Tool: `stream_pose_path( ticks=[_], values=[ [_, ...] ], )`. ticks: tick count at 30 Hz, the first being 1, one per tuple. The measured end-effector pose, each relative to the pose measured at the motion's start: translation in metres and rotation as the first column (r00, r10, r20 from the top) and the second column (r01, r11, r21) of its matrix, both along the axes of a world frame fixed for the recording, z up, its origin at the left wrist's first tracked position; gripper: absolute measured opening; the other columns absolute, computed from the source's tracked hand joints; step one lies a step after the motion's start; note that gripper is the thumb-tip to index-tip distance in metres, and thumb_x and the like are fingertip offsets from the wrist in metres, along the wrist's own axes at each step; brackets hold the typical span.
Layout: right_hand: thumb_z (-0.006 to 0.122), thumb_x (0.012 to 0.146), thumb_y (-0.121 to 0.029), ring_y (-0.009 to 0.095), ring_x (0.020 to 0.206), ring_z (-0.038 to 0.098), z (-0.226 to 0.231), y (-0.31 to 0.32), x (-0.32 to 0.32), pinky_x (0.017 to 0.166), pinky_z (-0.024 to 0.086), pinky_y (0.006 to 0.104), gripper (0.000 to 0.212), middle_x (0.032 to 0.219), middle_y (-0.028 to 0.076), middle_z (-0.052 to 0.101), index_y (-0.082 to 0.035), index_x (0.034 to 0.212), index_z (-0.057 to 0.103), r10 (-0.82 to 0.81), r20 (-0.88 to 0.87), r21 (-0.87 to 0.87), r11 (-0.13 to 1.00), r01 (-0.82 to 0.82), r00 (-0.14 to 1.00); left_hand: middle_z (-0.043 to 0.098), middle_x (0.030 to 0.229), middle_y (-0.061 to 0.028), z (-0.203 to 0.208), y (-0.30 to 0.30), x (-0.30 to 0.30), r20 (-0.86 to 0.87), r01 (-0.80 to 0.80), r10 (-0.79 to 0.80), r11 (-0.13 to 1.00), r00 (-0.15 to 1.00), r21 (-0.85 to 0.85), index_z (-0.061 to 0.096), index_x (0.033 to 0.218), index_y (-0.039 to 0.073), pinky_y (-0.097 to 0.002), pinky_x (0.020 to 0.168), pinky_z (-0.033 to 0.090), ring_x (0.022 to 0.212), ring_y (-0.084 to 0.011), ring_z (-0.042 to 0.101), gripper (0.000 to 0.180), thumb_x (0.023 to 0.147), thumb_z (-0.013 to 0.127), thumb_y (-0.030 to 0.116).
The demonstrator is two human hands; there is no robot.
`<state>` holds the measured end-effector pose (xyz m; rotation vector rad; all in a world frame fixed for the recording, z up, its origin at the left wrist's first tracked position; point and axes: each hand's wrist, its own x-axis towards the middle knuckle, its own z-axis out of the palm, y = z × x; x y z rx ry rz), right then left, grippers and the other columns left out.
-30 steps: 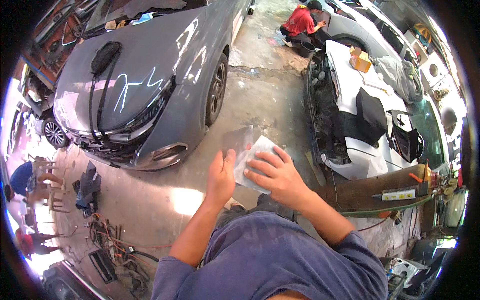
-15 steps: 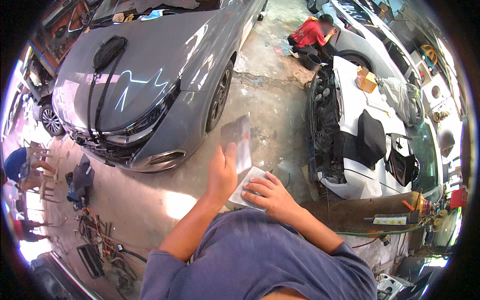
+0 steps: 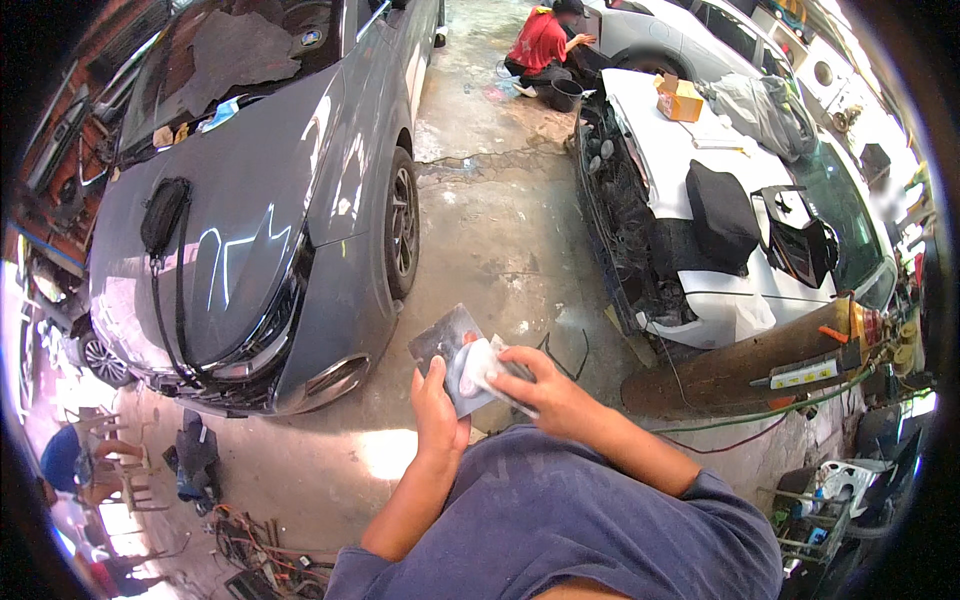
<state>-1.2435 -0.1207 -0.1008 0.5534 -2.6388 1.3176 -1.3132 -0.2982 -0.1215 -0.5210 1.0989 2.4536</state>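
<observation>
In front of my torso, my left hand [image 3: 438, 412] grips a thin grey flat plate [image 3: 434, 336] by its lower left edge, thumb lying on top. A mound of whitish paste [image 3: 474, 368] with a small red-orange patch [image 3: 469, 338] sits on the plate. My right hand [image 3: 552, 396] is closed on a pale flat spreader [image 3: 512, 402], tilted against the paste at the plate's right side. My fingers partly hide the spreader. Both forearms are bare below dark blue sleeves.
A grey car [image 3: 345, 250] stands at left, a black strapped bag [image 3: 165, 215] on its bonnet. At right are a white car front [image 3: 640, 105] with an exposed front end, a brown gas cylinder [image 3: 690, 388] and a green hose [image 3: 770, 415]. A person in red [image 3: 540, 45] crouches by a bucket [image 3: 566, 95].
My right hand has brought the spreader up over the plate, onto the paste. The plate has tilted and moved lower. My view has shifted right, so the cars appear further left.
</observation>
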Motion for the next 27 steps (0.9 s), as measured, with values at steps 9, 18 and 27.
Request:
stream_pose_path(
  ticks=[9, 18, 27],
  values=[
    [0.059, 0.084, -0.014, 0.026, 0.124, 0.054, 0.024, 0.031, -0.023, 0.111, 0.034, 0.0543, 0.047, 0.13, 0.001, 0.058, -0.033, 0.127, 0.064, 0.026, -0.309, 0.458, 0.88, 0.125, 0.951, 0.06, 0.123, -0.0131, 0.026, -0.014, -0.017, -0.202, -0.003, -0.017, 0.995, 0.979, -0.098, 0.046, 0.132, -0.001, -0.0358, 0.098, 0.048, 0.111, -0.0213, 0.06, 0.033, 0.103, 0.048, 0.013],
    [0.061, 0.08, -0.015, 0.021, 0.123, 0.054, 0.053, 0.02, -0.038, 0.109, 0.036, 0.0529, 0.039, 0.125, -0.003, 0.06, -0.029, 0.116, 0.068, 0.172, -0.272, 0.558, 0.83, 0.009, 0.947, 0.06, 0.121, -0.0119, 0.028, -0.032, -0.023, -0.341, 0.061, -0.186, 0.936, 0.921, -0.346, 0.049, 0.132, -0.004, -0.0321, 0.097, 0.044, 0.109, -0.0175, 0.056, 0.036, 0.106, 0.047, 0.021],
    [0.063, 0.076, -0.012, 0.022, 0.123, 0.056, 0.044, -0.016, -0.036, 0.109, 0.035, 0.0535, 0.042, 0.126, 0.0, 0.062, -0.022, 0.117, 0.066, 0.207, -0.174, 0.389, 0.912, -0.126, 0.963, 0.067, 0.103, -0.018, 0.029, -0.027, -0.031, -0.405, 0.024, -0.354, 0.777, 0.843, -0.628, 0.055, 0.118, -0.006, -0.0368, 0.084, 0.047, 0.094, -0.0236, 0.061, 0.032, 0.106, 0.046, 0.022]
  ],
)
